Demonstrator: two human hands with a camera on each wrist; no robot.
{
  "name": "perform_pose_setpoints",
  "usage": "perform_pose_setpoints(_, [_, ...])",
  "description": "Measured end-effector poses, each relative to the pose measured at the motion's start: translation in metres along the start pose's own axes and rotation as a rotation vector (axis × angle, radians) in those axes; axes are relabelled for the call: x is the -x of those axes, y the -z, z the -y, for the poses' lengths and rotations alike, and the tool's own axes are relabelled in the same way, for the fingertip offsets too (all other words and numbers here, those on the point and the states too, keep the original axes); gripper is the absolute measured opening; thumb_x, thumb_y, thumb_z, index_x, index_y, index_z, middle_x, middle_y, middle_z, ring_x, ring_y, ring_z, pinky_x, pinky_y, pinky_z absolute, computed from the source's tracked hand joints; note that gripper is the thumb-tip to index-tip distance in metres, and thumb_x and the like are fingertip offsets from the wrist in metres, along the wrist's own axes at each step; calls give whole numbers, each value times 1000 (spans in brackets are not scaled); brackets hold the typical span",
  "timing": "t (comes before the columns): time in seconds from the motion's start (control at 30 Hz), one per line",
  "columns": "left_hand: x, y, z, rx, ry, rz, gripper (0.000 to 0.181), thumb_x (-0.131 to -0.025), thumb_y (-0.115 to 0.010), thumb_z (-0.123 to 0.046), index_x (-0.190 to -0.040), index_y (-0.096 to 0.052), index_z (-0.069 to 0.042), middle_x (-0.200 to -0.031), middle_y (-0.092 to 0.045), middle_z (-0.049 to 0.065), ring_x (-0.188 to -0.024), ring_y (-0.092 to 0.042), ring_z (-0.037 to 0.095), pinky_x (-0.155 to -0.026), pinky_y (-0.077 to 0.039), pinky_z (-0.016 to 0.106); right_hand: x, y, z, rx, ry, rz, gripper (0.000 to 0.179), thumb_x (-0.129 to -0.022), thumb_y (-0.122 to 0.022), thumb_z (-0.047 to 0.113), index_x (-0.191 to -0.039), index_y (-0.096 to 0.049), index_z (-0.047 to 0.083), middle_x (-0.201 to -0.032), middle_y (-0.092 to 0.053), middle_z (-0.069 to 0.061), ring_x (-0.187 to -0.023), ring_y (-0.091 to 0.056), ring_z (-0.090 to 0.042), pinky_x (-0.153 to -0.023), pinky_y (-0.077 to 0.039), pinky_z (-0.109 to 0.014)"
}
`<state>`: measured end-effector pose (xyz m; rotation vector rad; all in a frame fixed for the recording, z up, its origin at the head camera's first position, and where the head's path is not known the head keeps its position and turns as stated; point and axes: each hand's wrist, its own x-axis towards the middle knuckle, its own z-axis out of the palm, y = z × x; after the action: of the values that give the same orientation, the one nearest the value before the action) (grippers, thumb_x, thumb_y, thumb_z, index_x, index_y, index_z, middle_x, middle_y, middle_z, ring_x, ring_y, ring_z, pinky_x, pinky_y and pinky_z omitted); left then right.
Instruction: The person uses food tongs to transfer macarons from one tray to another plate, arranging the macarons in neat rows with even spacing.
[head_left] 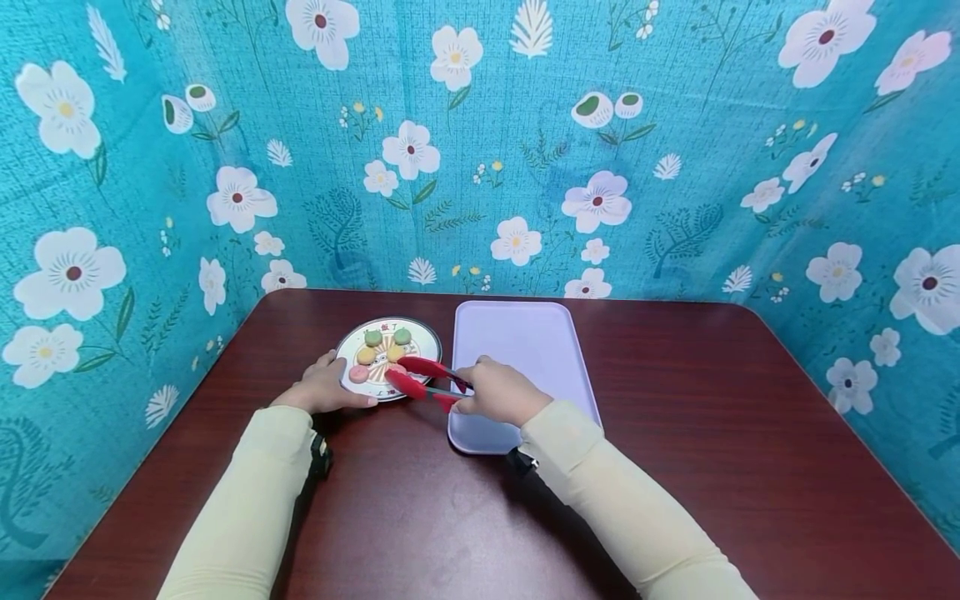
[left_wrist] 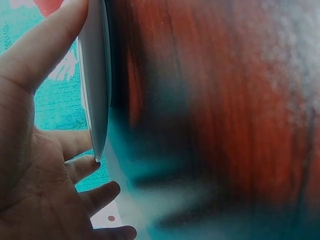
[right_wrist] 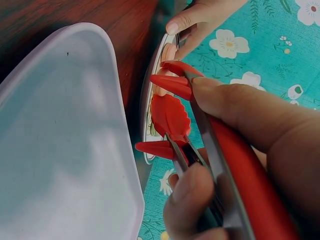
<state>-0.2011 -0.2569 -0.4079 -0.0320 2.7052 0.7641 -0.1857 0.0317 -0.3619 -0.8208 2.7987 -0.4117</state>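
Note:
My left hand [head_left: 326,387] rests along the near left rim of a round patterned plate [head_left: 429,337]. In the left wrist view its thumb and some spread, fairly straight fingers touch the plate's edge [left_wrist: 95,75]. On the plate are two green macarons [head_left: 373,337], two yellow macarons [head_left: 366,356] and two pink macarons [head_left: 359,373]. My right hand [head_left: 504,392] grips red-tipped tongs [head_left: 408,383] by their arms. The spread tong tips reach over the plate's right side, around the right pink macaron [right_wrist: 161,91]. Whether they touch it I cannot tell.
A pale lilac rectangular tray [head_left: 517,333] lies right of the plate, beneath my right hand. Both stand on a dark red-brown table [head_left: 675,400]. Blue flowered cloth [head_left: 480,167] hangs behind the table and at its sides.

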Motion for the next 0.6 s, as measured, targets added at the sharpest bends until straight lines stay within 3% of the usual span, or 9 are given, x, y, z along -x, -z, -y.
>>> perform_pose_setpoints(0.43, [-1,0,2,2,7,6,109,-72,-80,-45,-148,-20,5,-149,-15,31,-131,-20,49,-95,-45,60,-7,-1,3,13,3,1,34,-84,-75,28,-111,-70,7,-82,-57,-2,-81,-51,-16,-67,-45,-32])
perform_pose_setpoints(0.6, [0,1,1,22,17,4,109,-71,-81,-43,-148,-19,4,-149,-14,31,-131,-20,49,-94,-46,59,-10,-1,4,23,-6,5,23,-84,-76,28,-98,-70,11,-77,-54,-1,-78,-49,-16,-64,-44,-31])
